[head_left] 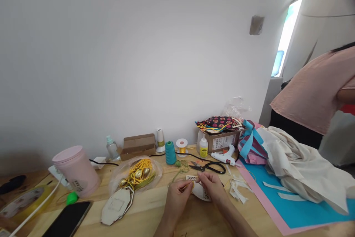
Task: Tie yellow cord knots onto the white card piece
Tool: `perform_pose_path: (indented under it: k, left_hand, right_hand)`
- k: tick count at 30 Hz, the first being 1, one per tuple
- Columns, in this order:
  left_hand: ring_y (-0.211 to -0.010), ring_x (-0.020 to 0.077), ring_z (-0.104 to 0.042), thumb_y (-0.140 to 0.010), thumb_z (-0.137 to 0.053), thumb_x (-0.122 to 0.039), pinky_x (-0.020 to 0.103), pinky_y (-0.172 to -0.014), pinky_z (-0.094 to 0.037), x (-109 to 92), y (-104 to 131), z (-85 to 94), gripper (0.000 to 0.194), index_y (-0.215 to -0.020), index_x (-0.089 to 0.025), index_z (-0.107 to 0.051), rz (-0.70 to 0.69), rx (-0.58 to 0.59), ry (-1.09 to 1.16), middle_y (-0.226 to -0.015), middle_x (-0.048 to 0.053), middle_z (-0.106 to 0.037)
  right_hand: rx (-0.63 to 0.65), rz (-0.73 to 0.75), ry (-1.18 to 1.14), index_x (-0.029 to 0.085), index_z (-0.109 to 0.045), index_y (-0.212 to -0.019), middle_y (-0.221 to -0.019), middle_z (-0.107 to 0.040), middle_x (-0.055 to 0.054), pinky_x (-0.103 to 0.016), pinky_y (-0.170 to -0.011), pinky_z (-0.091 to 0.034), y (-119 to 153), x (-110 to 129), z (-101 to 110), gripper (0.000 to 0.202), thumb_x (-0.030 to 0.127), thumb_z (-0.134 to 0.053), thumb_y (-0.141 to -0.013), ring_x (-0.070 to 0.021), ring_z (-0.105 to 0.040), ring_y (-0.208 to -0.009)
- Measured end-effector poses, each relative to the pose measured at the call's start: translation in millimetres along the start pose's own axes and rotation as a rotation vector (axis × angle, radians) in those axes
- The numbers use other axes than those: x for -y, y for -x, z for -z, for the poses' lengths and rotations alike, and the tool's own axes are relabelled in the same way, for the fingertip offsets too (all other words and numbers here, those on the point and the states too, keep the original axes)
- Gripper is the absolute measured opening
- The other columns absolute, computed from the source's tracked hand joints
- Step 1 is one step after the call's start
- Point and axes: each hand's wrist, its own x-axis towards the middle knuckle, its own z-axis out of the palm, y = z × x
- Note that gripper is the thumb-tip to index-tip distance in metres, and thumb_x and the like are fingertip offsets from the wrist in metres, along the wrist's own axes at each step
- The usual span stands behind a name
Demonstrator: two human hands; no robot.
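Observation:
My left hand (180,193) is closed in a pinch on a thin yellow cord (192,184), of which only a short bit shows. Close against it, my right hand (213,186) is also closed, thumb and finger pressed together; what lies between them is too small to make out. Below and between both hands is a white fan-shaped piece (199,191) with cut-out openwork trim, partly covered by the fingers. Black-handled scissors (210,167) lie with parted blades just beyond my right hand. A tangle of green thread (181,166) is beyond my left hand.
Behind stand a teal thread cone (170,153), a yellow-cord spool (182,146), a glue bottle (203,146) and a glue gun (225,155). Left are a bag of cords and bells (135,174), a pink cup (77,170) and a phone (68,219). White cloth (302,159) lies right; a person (313,92) stands beyond.

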Motion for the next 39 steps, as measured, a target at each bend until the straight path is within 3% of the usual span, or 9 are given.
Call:
perform_pose_path:
  k: [4, 9, 12, 17, 27, 39]
  left_hand:
    - [-0.056, 0.0151, -0.053, -0.068, -0.050, -0.026, 0.022, -0.051, -0.041, 1, -1, 3.3, 0.020, -0.064, -0.016, -0.068, -0.024, -0.045, -0.038, -0.058, 0.003, -0.062]
    - [-0.061, 0.0164, -0.056, -0.068, -0.051, -0.022, 0.023, -0.055, -0.044, -1, -1, 4.4, 0.018, -0.066, -0.016, -0.067, 0.013, -0.010, 0.056, -0.063, 0.003, -0.065]
    - [-0.064, 0.0175, -0.058, -0.068, -0.050, -0.023, 0.024, -0.058, -0.046, 0, -2, 4.0, 0.019, -0.069, -0.015, -0.067, 0.045, 0.020, 0.129, -0.065, 0.004, -0.066]
    - [-0.062, 0.0180, -0.058, -0.068, -0.050, -0.026, 0.025, -0.060, -0.046, 5, -5, 2.5, 0.020, -0.065, -0.015, -0.067, 0.056, 0.006, 0.110, -0.061, 0.004, -0.066]
    - [-0.066, 0.0202, -0.060, -0.066, -0.053, -0.029, 0.028, -0.063, -0.048, 6, -4, 3.0, 0.019, -0.070, -0.018, -0.068, 0.070, -0.044, 0.064, -0.070, 0.004, -0.069]
    - [-0.065, 0.0210, -0.061, -0.058, -0.060, -0.030, 0.030, -0.062, -0.049, 11, -5, 8.8, 0.017, -0.063, -0.015, -0.067, 0.128, -0.145, 0.132, -0.065, 0.005, -0.069]
  right_hand:
    - [0.135, 0.027, -0.070, 0.014, -0.054, -0.081, -0.037, -0.029, 0.009, -0.016, -0.033, -0.017, 7, 3, -7, 0.033, 0.037, -0.031, -0.075, -0.0054, -0.023, -0.030]
    - [0.128, 0.177, 0.236, 0.015, -0.051, -0.095, -0.040, -0.033, 0.008, -0.017, -0.035, -0.017, 9, -2, -14, 0.029, 0.030, -0.036, -0.074, -0.0066, -0.029, -0.034]
    - [0.064, 0.310, 0.480, 0.018, -0.052, -0.095, -0.039, -0.036, 0.008, -0.018, -0.039, -0.020, 10, -4, -13, 0.026, 0.026, -0.038, -0.075, -0.0073, -0.031, -0.036]
    - [-0.016, 0.387, 0.705, 0.022, -0.053, -0.096, -0.054, -0.056, 0.002, -0.019, -0.049, -0.030, 10, -3, -11, 0.026, 0.021, -0.038, -0.075, -0.0104, -0.048, -0.048]
    - [-0.108, 0.469, 0.853, 0.022, -0.058, -0.074, -0.068, -0.057, 0.000, -0.019, -0.052, -0.033, 7, -1, -10, 0.014, 0.020, -0.044, -0.072, -0.0118, -0.052, -0.060]
    - [-0.119, 0.511, 0.805, 0.021, -0.057, -0.072, -0.070, -0.054, -0.001, -0.019, -0.056, -0.035, 11, 2, -14, 0.013, 0.019, -0.044, -0.073, -0.0124, -0.051, -0.067]
